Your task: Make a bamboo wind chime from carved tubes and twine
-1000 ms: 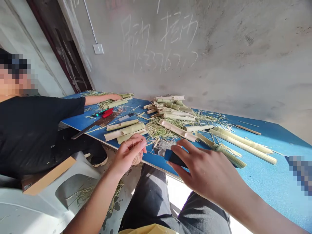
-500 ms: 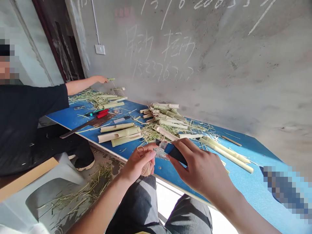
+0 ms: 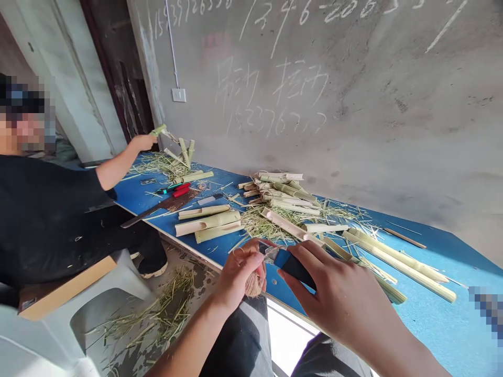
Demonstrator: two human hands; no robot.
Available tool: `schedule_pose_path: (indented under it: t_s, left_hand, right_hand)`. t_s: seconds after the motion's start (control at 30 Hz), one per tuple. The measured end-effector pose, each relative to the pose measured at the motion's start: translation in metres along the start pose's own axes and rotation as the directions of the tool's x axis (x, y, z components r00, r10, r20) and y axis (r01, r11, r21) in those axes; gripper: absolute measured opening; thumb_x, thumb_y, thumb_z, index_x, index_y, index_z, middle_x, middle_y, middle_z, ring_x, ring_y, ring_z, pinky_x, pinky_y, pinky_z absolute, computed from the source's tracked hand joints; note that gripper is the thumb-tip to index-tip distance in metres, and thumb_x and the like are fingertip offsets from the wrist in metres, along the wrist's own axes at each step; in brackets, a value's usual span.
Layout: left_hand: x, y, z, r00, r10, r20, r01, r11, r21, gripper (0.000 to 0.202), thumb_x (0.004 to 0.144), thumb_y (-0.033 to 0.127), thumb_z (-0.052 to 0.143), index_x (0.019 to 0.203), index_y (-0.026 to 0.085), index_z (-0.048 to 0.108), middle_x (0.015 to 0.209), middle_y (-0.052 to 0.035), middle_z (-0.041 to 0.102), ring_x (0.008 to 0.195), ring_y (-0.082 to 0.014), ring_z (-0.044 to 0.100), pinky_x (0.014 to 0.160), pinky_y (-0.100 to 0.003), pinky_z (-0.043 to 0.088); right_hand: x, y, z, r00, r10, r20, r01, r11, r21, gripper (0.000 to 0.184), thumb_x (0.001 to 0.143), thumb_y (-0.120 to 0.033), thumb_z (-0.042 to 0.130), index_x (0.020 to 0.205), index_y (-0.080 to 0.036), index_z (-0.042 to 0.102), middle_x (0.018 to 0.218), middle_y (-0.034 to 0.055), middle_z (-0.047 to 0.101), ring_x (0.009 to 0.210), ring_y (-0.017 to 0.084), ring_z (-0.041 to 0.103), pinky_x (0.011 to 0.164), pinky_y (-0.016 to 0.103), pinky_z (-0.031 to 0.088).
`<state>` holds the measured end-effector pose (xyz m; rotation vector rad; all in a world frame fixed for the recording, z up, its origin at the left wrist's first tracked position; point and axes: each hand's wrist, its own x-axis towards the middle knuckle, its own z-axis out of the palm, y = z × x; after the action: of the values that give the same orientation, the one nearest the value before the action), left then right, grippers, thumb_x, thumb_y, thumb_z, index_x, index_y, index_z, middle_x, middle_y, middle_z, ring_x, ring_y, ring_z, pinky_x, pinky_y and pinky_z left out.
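Note:
My left hand [image 3: 238, 272] is closed around a small ball of brown twine [image 3: 253, 286] above the front edge of the table. My right hand [image 3: 341, 288] grips a knife [image 3: 295, 268] by its dark handle. The blade points left and meets my left fingertips, where a strand of twine seems to lie against it; the exact contact is too small to make out. Behind my hands, split bamboo pieces [image 3: 212, 224] lie side by side. A stacked pile of bamboo pieces [image 3: 288, 193] rests on loose green strips [image 3: 255, 222].
On the blue table [image 3: 436, 251], long bamboo lengths [image 3: 408, 264] lie at right. A large blade [image 3: 151, 209] and a red-handled tool [image 3: 181, 189] lie at left. A co-worker's hand [image 3: 143, 142] holds bamboo near the wall. A plastic stool [image 3: 126, 277] carries a cardboard box [image 3: 74, 288].
The view has shifted left, so everything sits further right. My hands keep the same hold, knife against the twine. The co-worker's hand has raised a bamboo piece; other pieces now stand upright beside it.

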<state>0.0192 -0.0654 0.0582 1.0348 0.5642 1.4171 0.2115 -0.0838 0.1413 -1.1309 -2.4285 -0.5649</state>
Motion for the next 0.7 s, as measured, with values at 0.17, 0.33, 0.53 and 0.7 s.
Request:
schedule_pose_path:
  t_s: [0.17, 0.33, 0.53, 0.7]
  left_hand:
    - [-0.002, -0.002, -0.010, 0.998, 0.049, 0.043, -0.052, 0.996, 0.074, 0.052, 0.087, 0.058, 0.073, 0.056, 0.017, 0.064, 0.135, -0.0119, 0.072, 0.050, -0.0070, 0.055, 0.053, -0.029, 0.049]
    - [-0.004, -0.016, -0.020, 0.998, 0.066, 0.013, -0.067, 0.985, 0.159, 0.054, 0.090, 0.062, 0.070, 0.061, 0.017, 0.070, 0.128, -0.0134, 0.071, 0.056, -0.0096, 0.055, 0.061, -0.031, 0.053]
    - [-0.003, -0.027, -0.027, 1.000, -0.019, -0.003, 0.020, 0.998, 0.055, 0.054, 0.089, 0.064, 0.073, 0.062, 0.019, 0.063, 0.071, -0.0028, 0.054, 0.058, -0.0127, 0.050, 0.055, -0.027, 0.049]
    - [0.003, -0.024, -0.020, 0.988, 0.027, -0.153, -0.040, 0.996, -0.083, 0.054, 0.087, 0.059, 0.078, 0.063, 0.019, 0.051, 0.073, 0.0026, 0.045, 0.056, -0.0089, 0.043, 0.053, -0.025, 0.049]
  right_hand:
    - [0.002, -0.002, 0.014, 0.999, -0.030, 0.042, 0.025, 0.993, 0.116, 0.025, 0.108, -0.044, 0.047, 0.105, -0.023, 0.061, 0.088, 0.0018, 0.069, 0.055, 0.016, 0.064, 0.046, 0.031, 0.028]
    - [0.006, -0.004, 0.030, 0.988, 0.017, 0.153, -0.055, 0.967, 0.248, 0.023, 0.108, -0.043, 0.050, 0.097, -0.024, 0.055, 0.077, -0.0020, 0.067, 0.050, 0.014, 0.060, 0.047, 0.029, 0.034]
    - [0.007, 0.001, 0.041, 0.992, -0.025, 0.124, 0.001, 0.982, 0.190, 0.026, 0.107, -0.046, 0.052, 0.094, -0.024, 0.053, 0.069, -0.0040, 0.065, 0.048, 0.015, 0.059, 0.046, 0.029, 0.032]
    - [0.000, 0.010, 0.046, 0.998, -0.038, 0.044, 0.036, 0.998, 0.043, 0.027, 0.107, -0.046, 0.053, 0.095, -0.022, 0.056, 0.067, -0.0027, 0.064, 0.049, 0.017, 0.061, 0.047, 0.030, 0.029]
